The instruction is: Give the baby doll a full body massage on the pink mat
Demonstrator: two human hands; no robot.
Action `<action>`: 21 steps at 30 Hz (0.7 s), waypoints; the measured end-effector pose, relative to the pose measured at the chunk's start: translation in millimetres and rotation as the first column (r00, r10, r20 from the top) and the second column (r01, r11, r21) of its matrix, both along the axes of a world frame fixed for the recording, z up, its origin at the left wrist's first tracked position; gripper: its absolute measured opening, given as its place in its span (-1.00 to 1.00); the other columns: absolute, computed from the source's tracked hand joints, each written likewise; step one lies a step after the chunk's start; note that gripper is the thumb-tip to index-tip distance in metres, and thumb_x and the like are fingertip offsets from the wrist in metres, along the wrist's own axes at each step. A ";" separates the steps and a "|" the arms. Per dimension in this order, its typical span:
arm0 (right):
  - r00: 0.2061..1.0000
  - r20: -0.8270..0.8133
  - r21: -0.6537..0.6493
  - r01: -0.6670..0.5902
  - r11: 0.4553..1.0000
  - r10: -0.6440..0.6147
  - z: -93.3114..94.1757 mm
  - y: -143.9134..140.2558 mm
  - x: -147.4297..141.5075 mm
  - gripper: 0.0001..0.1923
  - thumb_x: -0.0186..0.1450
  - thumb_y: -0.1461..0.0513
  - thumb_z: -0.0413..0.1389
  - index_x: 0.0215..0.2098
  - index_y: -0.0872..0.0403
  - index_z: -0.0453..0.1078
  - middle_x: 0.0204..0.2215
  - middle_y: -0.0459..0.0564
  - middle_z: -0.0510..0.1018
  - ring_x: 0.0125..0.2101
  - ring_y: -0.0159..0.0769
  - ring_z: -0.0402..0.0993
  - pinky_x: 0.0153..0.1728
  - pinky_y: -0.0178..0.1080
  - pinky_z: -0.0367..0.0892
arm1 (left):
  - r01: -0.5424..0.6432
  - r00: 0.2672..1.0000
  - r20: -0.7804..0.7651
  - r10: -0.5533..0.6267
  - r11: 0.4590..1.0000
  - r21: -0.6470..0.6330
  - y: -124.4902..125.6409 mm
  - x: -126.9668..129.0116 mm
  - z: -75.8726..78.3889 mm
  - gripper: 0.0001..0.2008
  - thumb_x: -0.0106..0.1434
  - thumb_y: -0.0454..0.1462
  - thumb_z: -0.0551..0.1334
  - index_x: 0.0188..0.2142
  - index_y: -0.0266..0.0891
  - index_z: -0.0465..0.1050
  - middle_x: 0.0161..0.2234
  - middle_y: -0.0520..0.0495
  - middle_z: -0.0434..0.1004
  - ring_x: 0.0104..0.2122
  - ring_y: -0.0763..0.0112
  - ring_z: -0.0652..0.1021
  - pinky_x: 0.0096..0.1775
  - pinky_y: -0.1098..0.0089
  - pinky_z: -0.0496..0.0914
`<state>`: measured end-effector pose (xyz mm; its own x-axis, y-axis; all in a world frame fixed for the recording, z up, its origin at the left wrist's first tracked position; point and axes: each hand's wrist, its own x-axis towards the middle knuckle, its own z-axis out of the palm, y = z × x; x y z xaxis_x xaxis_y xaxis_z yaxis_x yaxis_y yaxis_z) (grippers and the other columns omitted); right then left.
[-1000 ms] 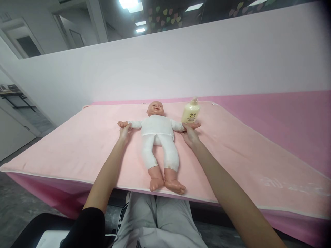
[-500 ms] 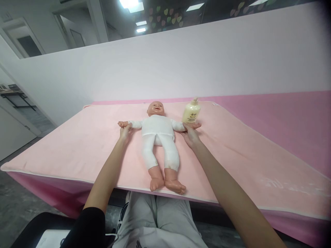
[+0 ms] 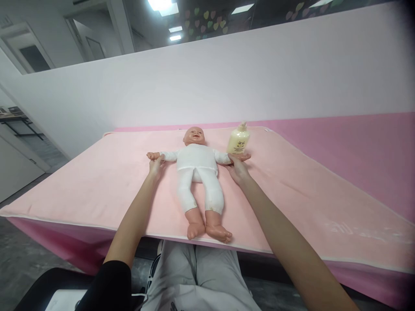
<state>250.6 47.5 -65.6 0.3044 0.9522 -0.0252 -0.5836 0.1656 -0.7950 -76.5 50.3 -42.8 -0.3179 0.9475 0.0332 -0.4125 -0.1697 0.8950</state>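
Note:
A baby doll (image 3: 198, 172) in white clothes lies on its back on a pink towel (image 3: 97, 181), head away from me, feet at the near edge. Its arms are spread out sideways. My left hand (image 3: 156, 166) grips the doll's outstretched arm on the left, at the wrist. My right hand (image 3: 238, 167) grips the doll's other arm at the wrist, just in front of a pale yellow pump bottle (image 3: 238, 140) that stands upright on the towel.
The towel covers a table with a darker pink cover (image 3: 356, 147) that runs on to the right. A white partition wall (image 3: 227, 77) stands behind the table. My legs in grey trousers (image 3: 197, 276) are under the near edge.

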 end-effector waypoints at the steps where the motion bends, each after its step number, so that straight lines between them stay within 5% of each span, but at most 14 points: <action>1: 1.000 0.003 -0.003 0.002 1.000 -0.002 -0.5 0.5 0.2 -0.73 0.16 0.32 0.18 -0.16 0.05 0.35 -0.03 -0.01 0.49 0.03 -0.29 0.42 0.02 -0.12 0.42 | 0.003 1.000 -0.003 -0.003 1.000 0.004 -0.5 0.4 0.6 -0.68 0.09 -0.37 0.33 -0.19 -0.17 0.27 -0.21 -0.08 0.48 -0.19 0.36 0.55 0.02 0.18 0.39; 21: 1.000 0.007 -0.025 0.003 1.000 -0.002 -4.8 5.6 2.7 -0.73 0.14 0.30 0.20 -0.17 0.06 0.35 0.00 0.00 0.47 0.04 -0.29 0.42 0.00 -0.15 0.44 | -0.014 1.000 -0.010 0.014 1.000 -0.012 -2.0 3.1 3.2 -0.72 0.09 -0.39 0.33 -0.23 -0.17 0.30 -0.23 -0.09 0.48 -0.22 0.35 0.54 -0.03 0.22 0.41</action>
<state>253.3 53.1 -70.4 0.3070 0.9505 -0.0470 -0.5774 0.1467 -0.8032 -73.4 48.3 -39.7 -0.3308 0.9433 0.0254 -0.4013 -0.1650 0.9009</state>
